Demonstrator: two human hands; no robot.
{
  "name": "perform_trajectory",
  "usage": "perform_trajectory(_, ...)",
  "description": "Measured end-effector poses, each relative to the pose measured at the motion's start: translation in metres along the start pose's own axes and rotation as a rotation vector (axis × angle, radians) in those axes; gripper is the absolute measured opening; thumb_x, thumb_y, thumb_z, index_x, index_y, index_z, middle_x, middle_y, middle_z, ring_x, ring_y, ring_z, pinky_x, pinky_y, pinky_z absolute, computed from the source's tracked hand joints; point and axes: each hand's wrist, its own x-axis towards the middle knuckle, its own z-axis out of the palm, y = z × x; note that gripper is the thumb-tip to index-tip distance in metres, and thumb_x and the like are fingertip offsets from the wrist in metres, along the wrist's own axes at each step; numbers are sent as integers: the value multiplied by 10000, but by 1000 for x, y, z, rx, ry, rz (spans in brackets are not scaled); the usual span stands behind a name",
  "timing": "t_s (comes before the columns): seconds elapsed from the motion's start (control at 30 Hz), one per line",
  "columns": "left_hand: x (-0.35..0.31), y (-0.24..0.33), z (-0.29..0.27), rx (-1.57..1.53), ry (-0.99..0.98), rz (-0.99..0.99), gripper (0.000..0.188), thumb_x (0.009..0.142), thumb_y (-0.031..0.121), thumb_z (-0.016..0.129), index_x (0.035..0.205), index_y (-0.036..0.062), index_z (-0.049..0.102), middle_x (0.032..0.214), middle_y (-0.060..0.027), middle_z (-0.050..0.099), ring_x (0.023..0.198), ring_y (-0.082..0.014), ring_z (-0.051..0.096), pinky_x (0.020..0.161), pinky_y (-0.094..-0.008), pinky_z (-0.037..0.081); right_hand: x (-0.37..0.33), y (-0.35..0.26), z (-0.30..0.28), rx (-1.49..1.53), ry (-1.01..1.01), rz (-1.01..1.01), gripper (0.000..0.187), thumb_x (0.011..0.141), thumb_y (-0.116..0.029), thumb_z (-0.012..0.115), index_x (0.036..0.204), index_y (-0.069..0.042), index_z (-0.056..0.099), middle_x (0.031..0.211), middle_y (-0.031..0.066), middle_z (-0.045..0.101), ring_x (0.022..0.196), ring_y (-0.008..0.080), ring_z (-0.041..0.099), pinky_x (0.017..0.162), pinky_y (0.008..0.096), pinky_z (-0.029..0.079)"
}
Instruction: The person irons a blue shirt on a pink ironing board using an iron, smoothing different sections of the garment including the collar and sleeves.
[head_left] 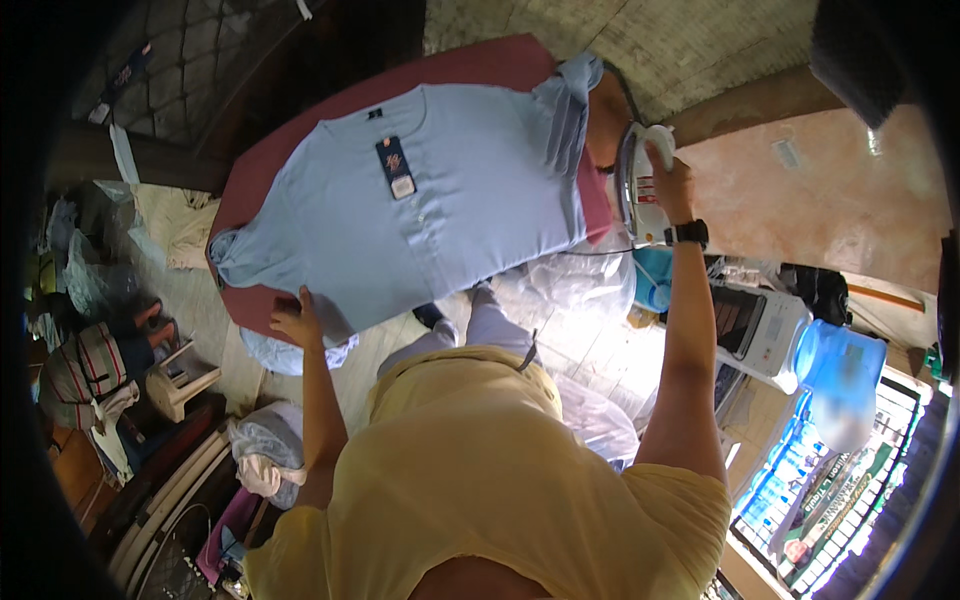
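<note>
A light blue short-sleeved shirt (350, 230) lies spread over a dark red padded ironing board (490, 62). Near its neckline rests a dark hang tag (394, 168). My left hand (298, 320) is at the shirt's lower left edge, its fingers curled and seeming to pinch the fabric. Off to the right, beyond the board's right end, my right hand (672, 185) is closed around the handle of a white clothes iron (642, 215). The iron is apart from the shirt, and its soleplate faces left, toward the board. A dark watch is on my right wrist.
Clear plastic sheeting (580, 285) lies by the board's right end, with a dark cord near it. A peach-coloured surface (820, 185) stands at the right. Farther down are a white dispenser (765, 335) and a blue water jug (840, 375). Bundled cloth (268, 450) sits at the lower left.
</note>
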Motion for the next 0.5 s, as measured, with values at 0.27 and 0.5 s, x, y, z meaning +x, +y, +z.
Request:
perform_trajectory(0.27, 11, 42, -1, -426, -114, 33, 568, 899, 402, 718, 1108, -104, 571, 915, -144, 617, 838, -301, 598, 807, -415, 487, 131, 5, 70, -14, -114, 70, 913, 800, -827, 498, 1122, 3, 703, 1098, 307, 670, 1132, 452, 612, 985, 476, 459)
perform_trajectory(0.5, 51, -28, -69, -154, 53, -237, 615, 922, 363, 692, 1232, -141, 522, 1213, -278, 625, 1092, -339, 615, 957, -376, 456, 142, -11, 94, 122, -92, 66, 967, 789, -833, 502, 1153, 45, 680, 1132, 326, 655, 1158, 440, 607, 999, 465, 461)
